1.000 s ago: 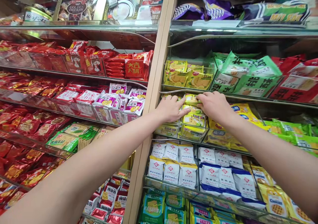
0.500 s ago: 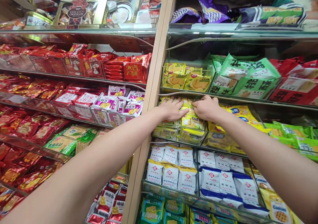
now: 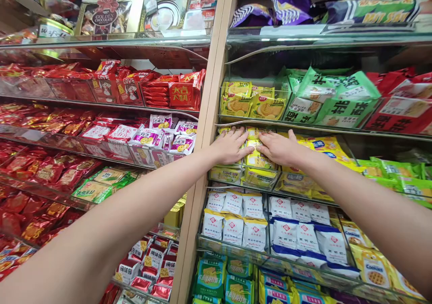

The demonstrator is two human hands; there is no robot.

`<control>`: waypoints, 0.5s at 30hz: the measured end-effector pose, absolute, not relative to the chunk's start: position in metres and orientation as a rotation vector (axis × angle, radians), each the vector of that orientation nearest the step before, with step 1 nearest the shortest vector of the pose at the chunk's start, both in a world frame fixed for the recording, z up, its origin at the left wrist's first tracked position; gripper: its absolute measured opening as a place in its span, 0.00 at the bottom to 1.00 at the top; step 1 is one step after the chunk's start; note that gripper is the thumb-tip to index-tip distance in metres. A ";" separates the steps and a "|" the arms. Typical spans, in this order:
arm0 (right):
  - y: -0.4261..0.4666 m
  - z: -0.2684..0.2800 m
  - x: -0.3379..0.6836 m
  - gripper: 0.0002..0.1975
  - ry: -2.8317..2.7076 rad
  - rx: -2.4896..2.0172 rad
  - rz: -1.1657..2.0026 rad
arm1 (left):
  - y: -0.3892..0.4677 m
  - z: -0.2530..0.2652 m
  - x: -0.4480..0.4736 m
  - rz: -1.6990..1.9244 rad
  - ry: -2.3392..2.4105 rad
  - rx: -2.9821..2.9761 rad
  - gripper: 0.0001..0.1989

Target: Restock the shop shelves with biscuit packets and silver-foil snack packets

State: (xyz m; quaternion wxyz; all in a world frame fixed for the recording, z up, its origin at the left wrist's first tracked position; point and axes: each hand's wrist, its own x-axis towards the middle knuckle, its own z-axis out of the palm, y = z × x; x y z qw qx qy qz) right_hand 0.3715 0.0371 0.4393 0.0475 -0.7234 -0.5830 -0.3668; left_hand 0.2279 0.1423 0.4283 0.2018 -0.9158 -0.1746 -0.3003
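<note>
Your left hand (image 3: 231, 147) and right hand (image 3: 282, 149) on yellow packets (image 3: 259, 161)
Fingers extended, they rest side by side, just apart, above the white packets (image 3: 233, 226).

Head-worn view from close before the snack shelves (image 3: 354, 38), facing forward and down. The left hand (image 3: 231, 147) and right hand (image 3: 280, 147) fall right of centre; the wooden upright (image 3: 216, 70), leaning rightward at its top, divides the field near its middle.
</note>
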 end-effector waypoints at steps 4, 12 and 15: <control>0.038 0.429 0.376 0.28 -1.809 -2.155 -1.176 | 0.140 0.418 0.226 -0.853 -0.505 -2.538 0.36; -0.036 0.379 0.360 0.22 -1.763 -1.543 -1.362 | 0.108 0.360 0.167 -1.121 -0.030 -2.391 0.26; -0.112 0.256 0.365 0.17 -1.773 -1.465 -1.148 | 0.089 0.245 0.084 -1.081 -0.010 -2.546 0.30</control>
